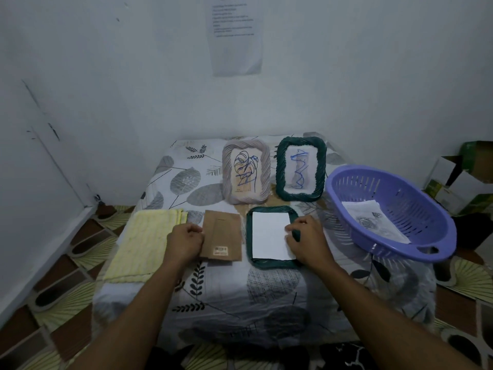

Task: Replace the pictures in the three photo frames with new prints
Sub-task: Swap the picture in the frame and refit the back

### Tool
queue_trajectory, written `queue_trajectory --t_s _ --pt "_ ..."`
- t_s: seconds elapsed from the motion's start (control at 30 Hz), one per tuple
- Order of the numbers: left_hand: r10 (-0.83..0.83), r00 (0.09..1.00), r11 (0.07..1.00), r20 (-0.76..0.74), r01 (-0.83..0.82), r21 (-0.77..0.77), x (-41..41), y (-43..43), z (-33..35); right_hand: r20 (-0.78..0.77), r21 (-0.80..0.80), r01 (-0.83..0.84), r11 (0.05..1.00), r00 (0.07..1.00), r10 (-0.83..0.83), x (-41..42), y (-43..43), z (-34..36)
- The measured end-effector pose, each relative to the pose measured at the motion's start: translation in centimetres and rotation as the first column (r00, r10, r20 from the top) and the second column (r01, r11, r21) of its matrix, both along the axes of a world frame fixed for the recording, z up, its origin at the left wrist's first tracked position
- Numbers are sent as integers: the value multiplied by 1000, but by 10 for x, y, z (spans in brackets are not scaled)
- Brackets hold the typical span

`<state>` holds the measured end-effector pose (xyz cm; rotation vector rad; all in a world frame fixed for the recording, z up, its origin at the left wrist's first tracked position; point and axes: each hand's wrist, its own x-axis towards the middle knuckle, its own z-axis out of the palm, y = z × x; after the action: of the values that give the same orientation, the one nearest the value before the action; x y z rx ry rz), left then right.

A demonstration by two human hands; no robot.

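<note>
Here we judge the third frame to be mid-swap. The face-down green frame (269, 264) lies at the centre of the picture on the desk (226, 303), with a white sheet (269, 236) seated in its opening. Our right hand (306, 241) curls over the frame's right rim, fingertips at the sheet's edge. Our left hand (185, 243), fingers bent, pinches the left edge of the brown backing board (222, 236) lying just left of the frame.

Next, the sheet wants squaring in its recess. Then the board must be carried over and pressed in flat, without shifting the paper.

Behind, the grey rope frame (264, 166) and the upright green frame (280, 172) stand side by side, each showing a line drawing. At the right, the purple basket (416, 209) holds loose prints (373, 220), and a yellow cloth (138, 244) lies at the left.

The sheet shows only its blank side, so its picture is hidden. Whether the standing frames hold old or new prints we cannot tell. The frame's clips are not visible. The notice (236, 36) on the wall is unreadable.
</note>
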<state>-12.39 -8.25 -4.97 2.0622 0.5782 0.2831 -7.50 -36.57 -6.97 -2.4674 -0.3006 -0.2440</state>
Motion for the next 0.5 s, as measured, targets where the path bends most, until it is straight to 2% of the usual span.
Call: queue_trajectory --t_s 0.13,0.2,0.27,0.4,0.5 --pt "19 998 973 -66 -4 229 -8 4 -1 8 5 -18 1000 1000 17 0 4 1" --pt "17 995 903 -98 27 429 -11 -1 -1 19 10 -19 1000 1000 19 0 5 1" --pt "-46 997 836 -57 69 544 -10 -8 -4 35 28 -1 1000 999 0 0 4 1" --pt "-374 927 745 24 285 604 4 -23 -10 29 36 48 998 998 -49 2 2 2" --pt "-428 904 734 0 348 583 11 -30 -18 6 65 35 997 999 -35 3 2 2"
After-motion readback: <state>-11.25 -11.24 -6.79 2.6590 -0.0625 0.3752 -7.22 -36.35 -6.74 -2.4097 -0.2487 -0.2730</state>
